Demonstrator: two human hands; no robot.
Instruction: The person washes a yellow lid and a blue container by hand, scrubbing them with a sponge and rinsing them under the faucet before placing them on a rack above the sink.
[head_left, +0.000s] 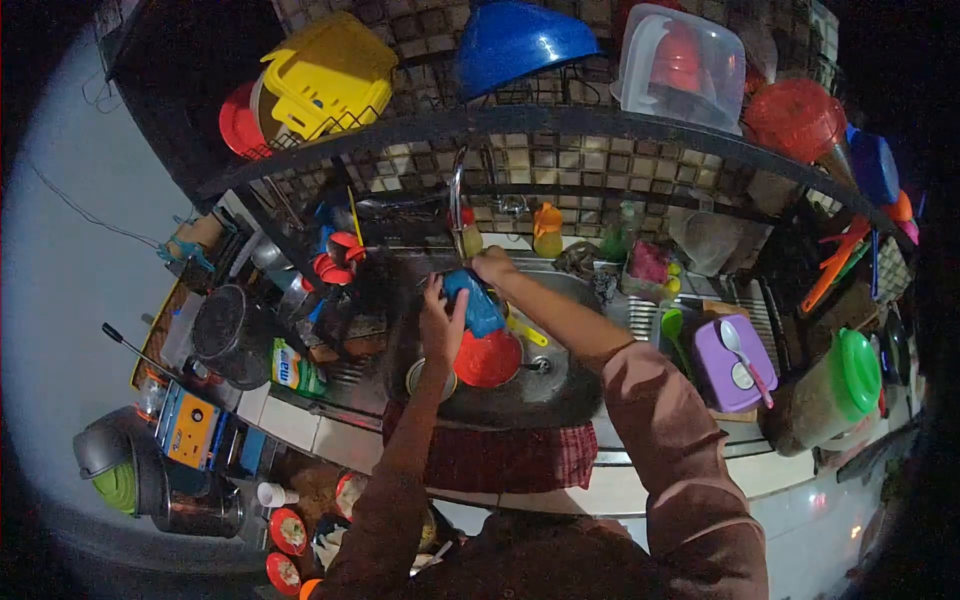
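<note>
Over the sink [575, 390], a blue plastic container [473, 303] is tilted in my left hand [438, 322], its thumb along the near side. My right hand [491, 266] is closed at the far upper edge of the container, just below the faucet [458, 195]; what its fingers hold is hidden. Beneath the container is a red bowl [488, 358] in the basin. A yellow utensil handle [527, 332] lies beside the bowl, and a round metal-rimmed dish [418, 378] is partly behind my left forearm.
Behind the faucet stands an orange bottle [547, 232]. To the right are a purple lidded box [735, 365] with a spoon on it and a green-lidded container [855, 368]. A rack shelf [520, 120] crosses above. Black pot [236, 335] at left; checked cloth [515, 460] on the front edge.
</note>
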